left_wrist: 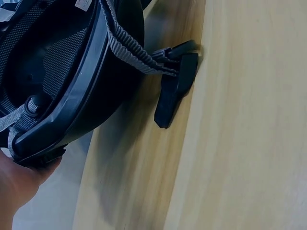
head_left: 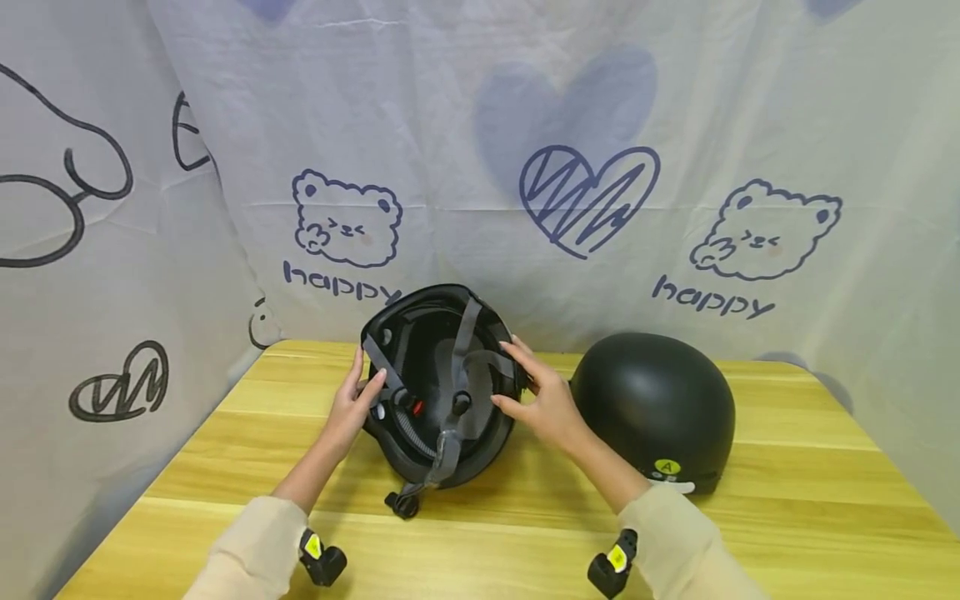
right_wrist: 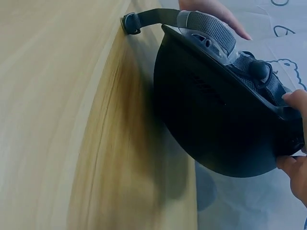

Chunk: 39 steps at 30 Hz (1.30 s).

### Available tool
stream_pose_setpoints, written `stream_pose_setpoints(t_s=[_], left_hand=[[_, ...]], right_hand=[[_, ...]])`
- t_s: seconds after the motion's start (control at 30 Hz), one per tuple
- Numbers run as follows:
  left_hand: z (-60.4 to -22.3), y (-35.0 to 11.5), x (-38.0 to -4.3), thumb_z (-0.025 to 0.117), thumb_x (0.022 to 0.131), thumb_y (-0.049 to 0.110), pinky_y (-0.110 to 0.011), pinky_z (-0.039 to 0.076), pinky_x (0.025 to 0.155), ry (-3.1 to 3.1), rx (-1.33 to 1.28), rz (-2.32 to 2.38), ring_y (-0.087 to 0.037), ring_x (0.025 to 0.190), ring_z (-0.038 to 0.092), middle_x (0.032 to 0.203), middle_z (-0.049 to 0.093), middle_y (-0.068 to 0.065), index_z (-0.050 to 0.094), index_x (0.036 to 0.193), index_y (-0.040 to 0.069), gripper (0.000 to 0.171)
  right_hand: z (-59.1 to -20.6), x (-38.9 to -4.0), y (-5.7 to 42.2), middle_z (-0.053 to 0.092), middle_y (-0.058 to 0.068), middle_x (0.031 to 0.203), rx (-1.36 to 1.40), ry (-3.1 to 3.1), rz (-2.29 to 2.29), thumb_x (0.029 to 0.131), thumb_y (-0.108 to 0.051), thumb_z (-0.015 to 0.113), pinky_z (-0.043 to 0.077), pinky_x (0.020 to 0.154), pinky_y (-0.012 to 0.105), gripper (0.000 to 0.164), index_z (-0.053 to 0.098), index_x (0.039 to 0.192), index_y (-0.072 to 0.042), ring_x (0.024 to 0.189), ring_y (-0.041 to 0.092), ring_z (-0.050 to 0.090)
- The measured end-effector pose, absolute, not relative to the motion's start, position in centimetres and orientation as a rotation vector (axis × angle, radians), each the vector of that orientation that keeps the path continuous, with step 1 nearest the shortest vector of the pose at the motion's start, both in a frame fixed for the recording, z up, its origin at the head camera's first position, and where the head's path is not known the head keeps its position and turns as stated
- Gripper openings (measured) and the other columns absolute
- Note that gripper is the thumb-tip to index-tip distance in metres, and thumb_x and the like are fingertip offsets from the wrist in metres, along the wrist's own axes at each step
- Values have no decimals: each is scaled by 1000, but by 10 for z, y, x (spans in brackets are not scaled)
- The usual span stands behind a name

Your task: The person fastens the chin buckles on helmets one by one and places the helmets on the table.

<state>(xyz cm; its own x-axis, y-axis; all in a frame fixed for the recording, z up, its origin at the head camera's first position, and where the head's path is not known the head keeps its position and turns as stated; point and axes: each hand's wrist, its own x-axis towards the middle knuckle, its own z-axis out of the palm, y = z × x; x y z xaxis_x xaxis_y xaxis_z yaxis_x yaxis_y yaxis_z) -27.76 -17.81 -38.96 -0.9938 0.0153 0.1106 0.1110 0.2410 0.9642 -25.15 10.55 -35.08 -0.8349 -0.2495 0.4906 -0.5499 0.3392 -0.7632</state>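
Observation:
A black helmet (head_left: 427,342) is tipped up over the table in the head view, its hollow inside facing me. Grey straps (head_left: 448,454) cross the opening, and a black buckle (head_left: 402,504) hangs below the lower rim. My left hand (head_left: 352,408) grips the left rim, thumb on the near side. On the opposite rim, my right hand (head_left: 551,404) holds with its thumb inside the edge and fingers around the outside. The left wrist view shows the buckle (left_wrist: 176,91) dangling on its strap close over the wood. The smooth outer shell (right_wrist: 206,115) fills the right wrist view's middle.
A second matte black helmet (head_left: 652,400) sits dome up on the wooden table (head_left: 795,500), just right of my right hand. It bears a yellow sticker (head_left: 667,467) marked A. Behind the table hangs a white printed cloth (head_left: 450,242), with more cloth at the left side.

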Motion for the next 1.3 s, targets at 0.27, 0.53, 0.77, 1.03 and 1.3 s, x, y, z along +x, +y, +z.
stream_pose_setpoints(t_s=[0.27,0.53,0.77,1.03,1.3], left_hand=[[-392,-178,-278,46,97,24,-48,25,112,-2464,-138,-1864,-38,131,38,149,25,-25,-7,150,20,74],[-393,-175,-276,55,91,27,-53,24,111,-2530,-132,-1656,-42,138,21,153,11,-25,-5,150,14,86],[-394,-173,-276,72,79,22,-59,25,107,-2355,-302,-1199,-40,136,27,149,26,-21,28,146,8,82],[-391,-177,-282,84,61,10,-58,38,97,-2137,-715,-767,-43,122,44,133,48,-25,57,122,-2,68],[-389,-179,-289,87,57,15,-53,45,92,-2104,-991,-467,-41,112,54,119,59,-23,64,111,-3,60]], right_hand=[[-342,-253,106,35,22,146,735,-2372,1419,77,-1,72,46,93,46,57,51,130,-1,125,37,46],[-335,-254,106,38,22,144,712,-2420,1386,77,-3,72,46,92,48,51,54,124,1,122,38,49],[-334,-256,108,37,23,144,686,-2455,1351,78,-5,72,47,92,46,52,52,126,1,121,38,49],[-332,-255,107,37,23,144,699,-2453,1369,78,-5,72,46,92,47,53,52,127,1,122,39,49],[-332,-256,107,37,21,145,697,-2477,1351,79,-7,72,46,92,46,52,52,127,0,123,38,48]])
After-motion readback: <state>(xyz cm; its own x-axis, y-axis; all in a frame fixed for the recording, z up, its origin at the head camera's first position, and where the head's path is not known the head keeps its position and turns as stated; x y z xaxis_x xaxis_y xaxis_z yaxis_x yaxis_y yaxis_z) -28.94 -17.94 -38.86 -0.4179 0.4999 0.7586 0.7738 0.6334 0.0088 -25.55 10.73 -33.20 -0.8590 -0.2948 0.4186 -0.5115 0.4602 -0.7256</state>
